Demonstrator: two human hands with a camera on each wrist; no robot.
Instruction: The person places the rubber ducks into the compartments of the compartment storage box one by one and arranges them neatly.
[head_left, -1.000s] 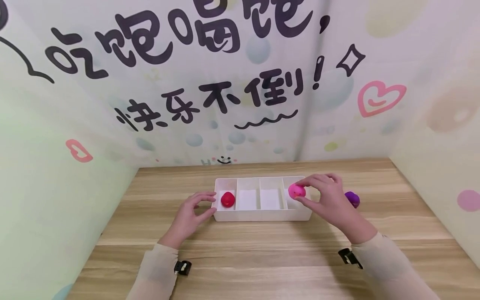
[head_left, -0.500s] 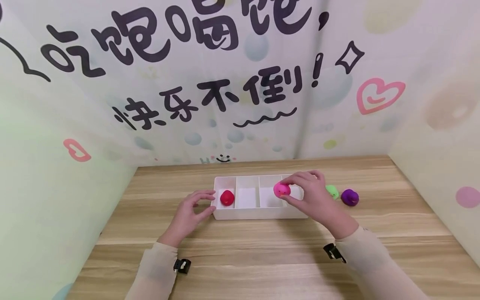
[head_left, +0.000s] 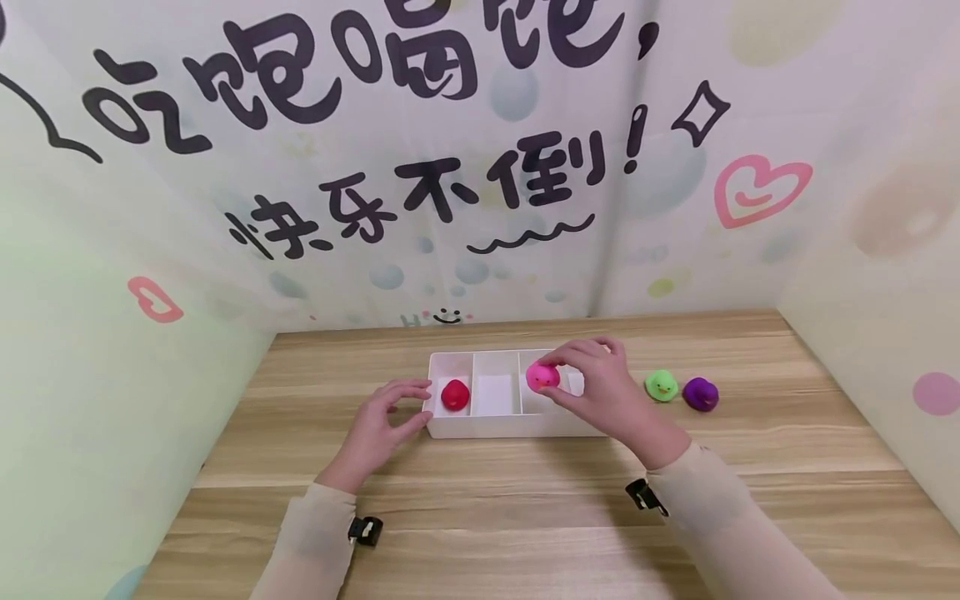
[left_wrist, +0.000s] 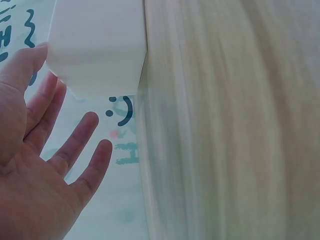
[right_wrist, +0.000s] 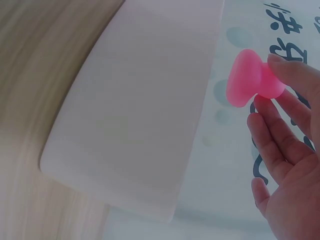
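Right hand [head_left: 606, 393]: pinches pink duck [head_left: 541, 377] above third compartment from left of white tray [head_left: 517, 427], hiding part of right end
Left hand [head_left: 380, 427]: fingers spread, touching tray's left end
Red duck [head_left: 454, 396]: leftmost compartment
Table [head_left: 487, 500]: green duck [head_left: 662, 386], purple duck [head_left: 701, 395] right of tray

Rightmost tray compartment [head_left: 576, 383] partly hidden, contents unclear, upper lettering [head_left: 431, 60] cropped

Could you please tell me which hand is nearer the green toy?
Right. The right hand is just left of the green toy, over the white tray; the left hand is farther, at the tray's left end.
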